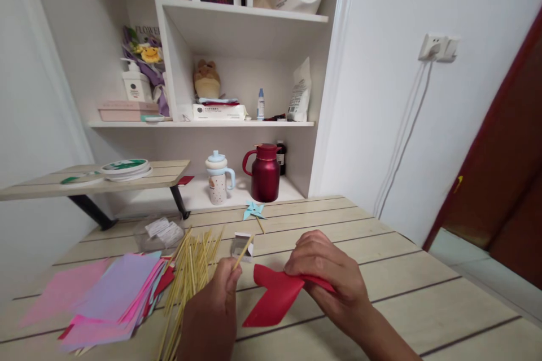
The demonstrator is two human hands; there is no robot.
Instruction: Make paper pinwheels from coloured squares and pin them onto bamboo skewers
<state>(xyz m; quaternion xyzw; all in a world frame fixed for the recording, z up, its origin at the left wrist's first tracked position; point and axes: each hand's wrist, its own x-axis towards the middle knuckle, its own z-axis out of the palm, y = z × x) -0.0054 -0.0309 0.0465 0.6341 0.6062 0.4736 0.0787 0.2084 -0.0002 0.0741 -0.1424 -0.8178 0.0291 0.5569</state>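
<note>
Red paper piece (275, 299), one: held above the tabletop (406, 282), in front of the right hand (328, 271), by whose bent fingers and thumb it is grasped at its right-hand part; the rest is left exposed. Judged very light, thin and flexible, easily creased or torn; best taken flat near its gathered middle, with little pressure on the free tips. Two blades are pointed leftward, one short and upper, one broader and slanted down toward the wearer, with a notch between; no single long axis can be told, as part is covered by the fingers. Wooden stick (244, 251), one: pinched between thumb and forefinger of the left hand (221, 287), just left of the paper. Judged light, stiff, smooth, snappable if bent; best gripped low on the shaft. Its long axis is tilted, the visible end being pointed away and rightward.
</note>
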